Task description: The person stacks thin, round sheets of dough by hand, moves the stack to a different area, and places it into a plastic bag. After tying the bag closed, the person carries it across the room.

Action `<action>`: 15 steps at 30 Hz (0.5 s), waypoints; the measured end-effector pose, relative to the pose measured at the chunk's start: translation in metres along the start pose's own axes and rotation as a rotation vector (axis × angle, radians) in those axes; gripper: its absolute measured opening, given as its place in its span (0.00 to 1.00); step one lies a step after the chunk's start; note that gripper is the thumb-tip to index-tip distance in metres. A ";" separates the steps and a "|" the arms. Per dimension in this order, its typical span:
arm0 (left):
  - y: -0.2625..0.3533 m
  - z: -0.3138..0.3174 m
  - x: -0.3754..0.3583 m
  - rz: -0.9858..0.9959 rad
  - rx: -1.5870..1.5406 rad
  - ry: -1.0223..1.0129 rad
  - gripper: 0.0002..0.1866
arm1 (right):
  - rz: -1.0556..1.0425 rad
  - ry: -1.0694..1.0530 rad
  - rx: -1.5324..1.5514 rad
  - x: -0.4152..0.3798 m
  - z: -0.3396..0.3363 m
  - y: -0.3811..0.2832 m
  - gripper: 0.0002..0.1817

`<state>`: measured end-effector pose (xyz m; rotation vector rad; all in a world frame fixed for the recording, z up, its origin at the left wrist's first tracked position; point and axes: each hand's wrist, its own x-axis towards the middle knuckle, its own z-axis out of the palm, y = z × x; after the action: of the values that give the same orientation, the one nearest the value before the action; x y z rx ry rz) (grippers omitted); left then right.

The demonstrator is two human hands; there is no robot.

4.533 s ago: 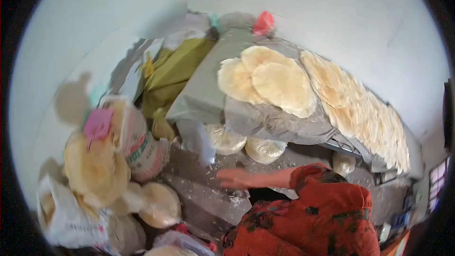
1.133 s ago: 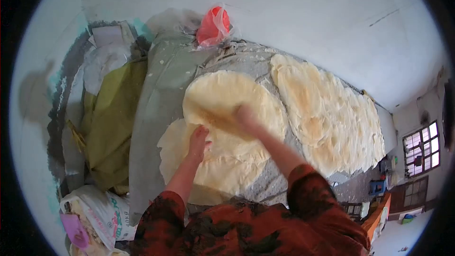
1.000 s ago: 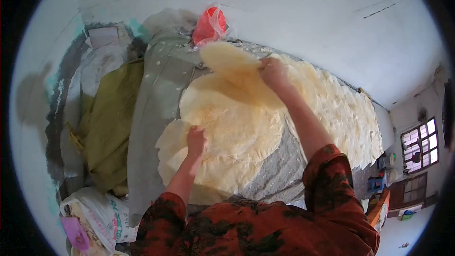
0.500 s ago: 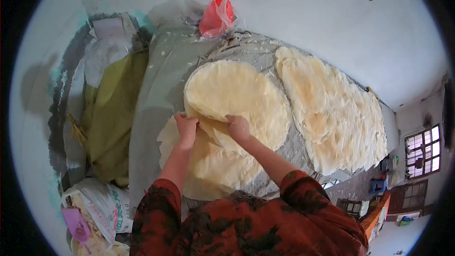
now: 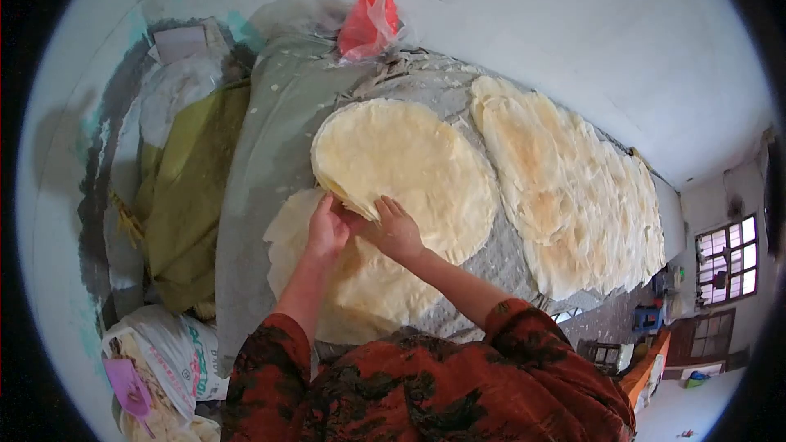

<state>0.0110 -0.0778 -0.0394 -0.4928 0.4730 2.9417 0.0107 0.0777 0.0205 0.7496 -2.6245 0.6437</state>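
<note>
A round stack of thin, pale flatbreads (image 5: 401, 147) lies in front of me on a grey cloth. Its near edge is lifted and bends up between my hands. My left hand (image 5: 328, 229) grips that edge from the left, fingertips closed on it. Close beside it, my right hand (image 5: 397, 233) holds the same edge with its fingers over the top; its thumb is hidden. Below both hands, nearer my body, more flatbreads (image 5: 360, 307) lie partly under the round stack. How many sheets are pinched cannot be made out.
Many overlapping flatbreads (image 5: 565, 188) cover the right side of the grey cloth (image 5: 254, 221). A red item in clear plastic (image 5: 368, 24) sits by the wall. At left are an olive cloth (image 5: 192, 205), a white printed bag (image 5: 176, 352) and a purple scoop (image 5: 128, 385).
My right hand has moved left and slightly down, closer to my left hand, its fingers now over the edge. The raised flatbread edge has dropped and the fold gap has narrowed.
</note>
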 end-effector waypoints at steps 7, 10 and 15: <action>-0.004 0.016 -0.034 0.000 0.473 0.214 0.18 | 0.172 -0.166 -0.202 0.164 -0.139 0.072 0.09; -0.035 -0.001 -0.039 -0.052 0.494 0.137 0.15 | 0.096 -0.022 -0.136 0.153 -0.208 0.038 0.12; -0.076 0.008 -0.022 0.049 0.697 0.341 0.12 | 0.012 0.011 -0.301 0.054 -0.175 0.058 0.15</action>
<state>0.0422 -0.0046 -0.0469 -0.8704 1.4788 2.4813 -0.0322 0.1882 0.1717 0.6357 -2.6332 0.2450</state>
